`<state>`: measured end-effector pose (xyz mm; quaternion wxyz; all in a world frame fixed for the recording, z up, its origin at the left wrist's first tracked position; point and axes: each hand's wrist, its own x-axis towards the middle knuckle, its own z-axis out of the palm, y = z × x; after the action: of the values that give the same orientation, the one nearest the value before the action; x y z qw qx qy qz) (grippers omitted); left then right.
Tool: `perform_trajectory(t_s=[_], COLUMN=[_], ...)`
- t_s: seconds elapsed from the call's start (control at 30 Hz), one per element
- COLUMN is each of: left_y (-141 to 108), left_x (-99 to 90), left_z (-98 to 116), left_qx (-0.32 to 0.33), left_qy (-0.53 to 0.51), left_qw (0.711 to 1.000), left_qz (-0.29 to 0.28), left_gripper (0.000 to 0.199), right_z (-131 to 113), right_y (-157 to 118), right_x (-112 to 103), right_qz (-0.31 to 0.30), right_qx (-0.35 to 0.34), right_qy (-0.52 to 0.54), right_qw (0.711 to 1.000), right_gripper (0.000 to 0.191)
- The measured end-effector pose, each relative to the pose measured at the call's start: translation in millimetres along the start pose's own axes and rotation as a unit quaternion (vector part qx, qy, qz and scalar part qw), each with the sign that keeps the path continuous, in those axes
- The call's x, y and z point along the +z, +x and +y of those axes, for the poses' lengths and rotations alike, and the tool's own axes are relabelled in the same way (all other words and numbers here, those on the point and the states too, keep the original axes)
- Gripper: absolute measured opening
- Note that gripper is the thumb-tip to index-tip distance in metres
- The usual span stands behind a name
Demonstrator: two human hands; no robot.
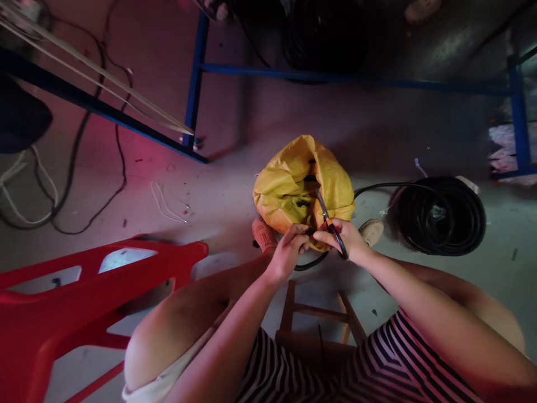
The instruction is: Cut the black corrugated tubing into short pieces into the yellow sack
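The person seems to be in the middle of handling a thin black cable end (pixel 309 230) with the cutting tool out but not on it; where exactly the cable leads is hidden. The left hand (pixel 289 249) pinches that end between thumb and fingers. The right hand (pixel 354 240) grasps metal-bladed scissors with black-and-orange handles (pixel 322 206), thumb and forefinger reaching toward the pinched end. The next move, as I judge it, calls for a steady left pinch and a free right fingertip grip, keeping the blades clear. The scissors lie over the crumpled yellow fabric bag (pixel 279 187) on the floor between the feet. Their long axis slants: tips away from the person and slightly left, handle loops back toward the right wrist.
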<state>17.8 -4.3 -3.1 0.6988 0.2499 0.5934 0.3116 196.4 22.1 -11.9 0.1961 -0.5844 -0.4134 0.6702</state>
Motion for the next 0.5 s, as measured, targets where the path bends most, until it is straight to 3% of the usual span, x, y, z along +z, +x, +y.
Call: perform_trajectory(t_s=[0.13,0.27,0.5], left_y=[-10.8,-15.0,-9.8], left_x=[10.8,16.6,22.7], left_z=[2.1,3.8,-5.6], left_qx=[0.033,0.040,0.057], left_qy=[0.006,-0.006,0.018], left_qw=[0.999,0.997,0.997], left_qz=[-0.038,-0.061,-0.056], left_gripper=[0.026,0.024,0.024], right_z=[-13.0,-10.7,-1.8], right_y=[-2.9,-4.9,-5.6], right_x=[1.3,4.6,0.7], right_qz=[0.000,-0.026,-0.031], right_qx=[-0.004,-0.016,-0.021], right_qy=[0.034,0.042,0.038], right_qw=[0.999,0.999,0.999], right_gripper=[0.051,0.046,0.042])
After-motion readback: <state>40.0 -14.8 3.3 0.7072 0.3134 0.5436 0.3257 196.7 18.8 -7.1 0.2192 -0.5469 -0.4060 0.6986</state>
